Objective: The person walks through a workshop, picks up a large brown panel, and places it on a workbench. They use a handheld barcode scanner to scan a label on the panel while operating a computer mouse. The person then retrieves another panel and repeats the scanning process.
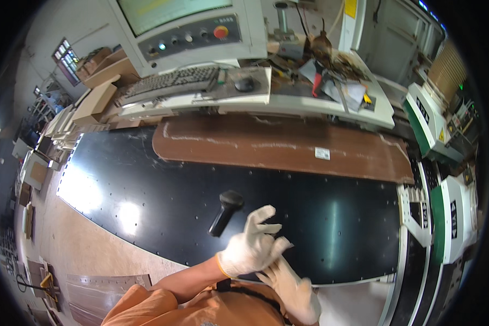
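My left hand (250,251), in a white work glove, is raised over the front part of a black table (309,223). Its bent fingers are apart, with nothing visible in them. My right hand (290,285), gloved too, meets the heel of the left one from below. Its fingers are partly hidden and blurred, so I cannot make out whether they pinch the left glove. Just beyond my left hand a black handheld barcode scanner (226,212) lies on the table. Farther back rests a long brown panel (244,142) with rounded corners and a small white label (322,153).
Behind the panel, a white ledge carries a keyboard (168,82), a mouse (244,83) and scattered tools (331,81). A control panel with a red button (220,32) rises above it. White-and-green machine units (456,220) line the right side. Cardboard (95,100) is stacked at left.
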Available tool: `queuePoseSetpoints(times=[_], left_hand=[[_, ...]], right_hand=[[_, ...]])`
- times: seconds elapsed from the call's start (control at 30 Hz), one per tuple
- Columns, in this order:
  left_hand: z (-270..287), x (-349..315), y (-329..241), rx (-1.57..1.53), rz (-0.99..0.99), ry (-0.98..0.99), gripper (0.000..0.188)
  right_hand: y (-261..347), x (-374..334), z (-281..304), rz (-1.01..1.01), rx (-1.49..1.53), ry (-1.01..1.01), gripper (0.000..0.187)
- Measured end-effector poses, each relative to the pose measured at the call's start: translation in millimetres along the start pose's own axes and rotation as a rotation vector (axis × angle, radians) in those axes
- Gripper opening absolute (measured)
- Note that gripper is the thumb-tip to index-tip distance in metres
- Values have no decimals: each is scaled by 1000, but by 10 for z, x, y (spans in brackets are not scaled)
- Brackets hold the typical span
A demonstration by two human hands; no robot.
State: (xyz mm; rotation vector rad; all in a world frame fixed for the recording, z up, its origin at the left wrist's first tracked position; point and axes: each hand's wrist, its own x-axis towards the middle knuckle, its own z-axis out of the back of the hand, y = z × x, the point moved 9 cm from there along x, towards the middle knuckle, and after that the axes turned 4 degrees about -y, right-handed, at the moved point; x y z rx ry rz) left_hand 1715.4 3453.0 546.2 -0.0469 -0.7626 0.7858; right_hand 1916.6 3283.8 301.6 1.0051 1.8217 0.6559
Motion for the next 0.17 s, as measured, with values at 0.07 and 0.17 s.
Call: queuePoseSetpoints(times=[0.07,0.17], left_hand=[[304,142,312,110,92,-59,17],[569,114,313,509,-27,152,22]], right_hand=[[-381,-528,772,1,256,-196,66],[-780,-844,1423,35,249,-246,71]])
